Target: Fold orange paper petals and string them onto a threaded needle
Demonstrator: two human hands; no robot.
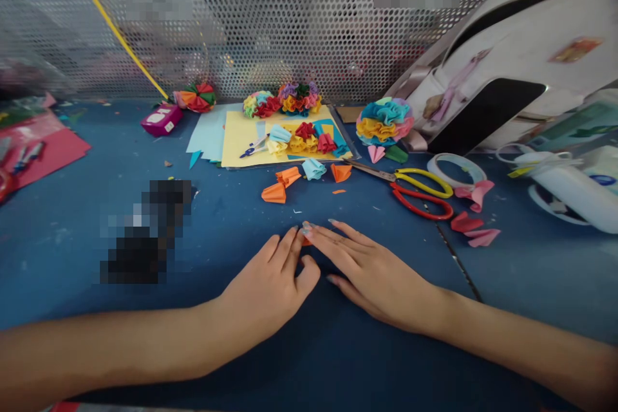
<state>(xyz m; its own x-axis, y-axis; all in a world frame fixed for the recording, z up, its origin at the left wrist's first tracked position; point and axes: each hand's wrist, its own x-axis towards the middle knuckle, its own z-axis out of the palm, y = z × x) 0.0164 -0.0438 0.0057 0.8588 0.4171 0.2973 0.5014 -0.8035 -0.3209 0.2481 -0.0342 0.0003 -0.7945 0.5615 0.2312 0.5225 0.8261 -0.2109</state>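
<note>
Left hand (268, 286) and right hand (386, 280) meet at orange paper (308, 241); grip cannot be determined. Folded pieces (274, 193) lie beyond the fingers (333, 248).

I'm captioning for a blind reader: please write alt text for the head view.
A person's left hand and right hand meet over a small orange paper piece on a blue table. Beyond lie folded paper pieces, red-and-yellow-handled scissors and ruffled paper flowers; a pale bag stands at right.
</note>
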